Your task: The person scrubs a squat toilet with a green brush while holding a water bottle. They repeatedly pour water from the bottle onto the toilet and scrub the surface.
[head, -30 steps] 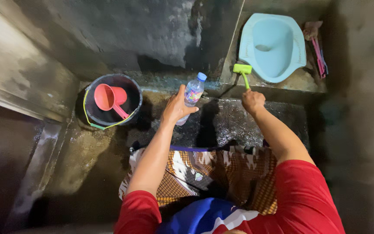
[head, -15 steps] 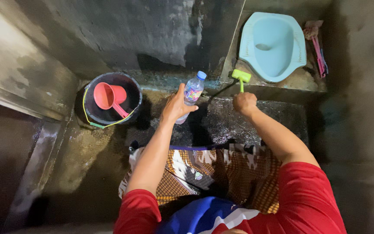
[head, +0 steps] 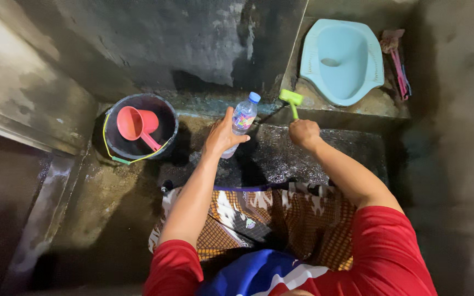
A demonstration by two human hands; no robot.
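My left hand (head: 221, 136) grips a clear plastic bottle (head: 242, 118) with a blue cap and a colourful label, held tilted above the wet dark floor. My right hand (head: 304, 133) is closed on the handle of a green scrub brush (head: 291, 99), whose head rests on the concrete step just left of a light blue squat toilet (head: 340, 57). Both arms wear red sleeves over a patterned brown cloth at my lap.
A black bucket (head: 167, 112) with a yellow-green handle stands at the left and holds a pink dipper (head: 137, 124). A pink brush (head: 396, 55) lies right of the toilet. Stained concrete walls close in on the left, back and right.
My right hand and the green brush have moved left along the step, away from the toilet's front. The left hand and bottle have stayed nearly still.
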